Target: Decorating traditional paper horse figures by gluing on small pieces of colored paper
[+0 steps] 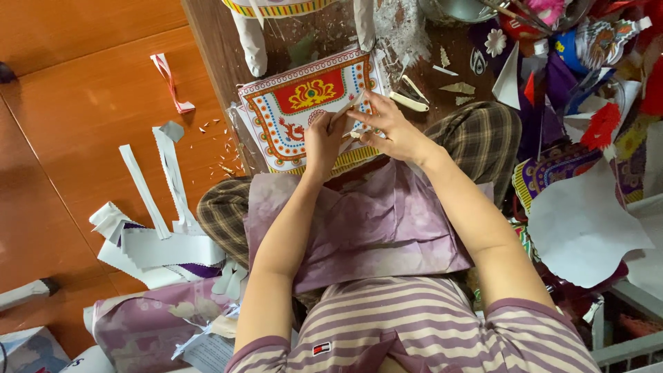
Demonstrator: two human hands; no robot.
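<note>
the left hand (323, 141) is closed around a thin pale stick-like tool (343, 110), held like a pen, with its lower end on the printed paper panel (297, 103). the right hand (388, 124) lies just beside it, fingers spread and pressing on the near right part of the panel; the fingertips seem to pinch a small pale piece, but i cannot tell it surely. the panel, red and white with gold ornament, lies on the dark wooden bench (214, 48), at its near edge, partly over the purple cloth (373, 221) on the lap. to work well here, i think the pressing fingers should stay close to the tool tip so the thin paper does not shift or wrinkle. white paper strips (148, 200) lie on the orange floor (76, 117) at the left.
</note>
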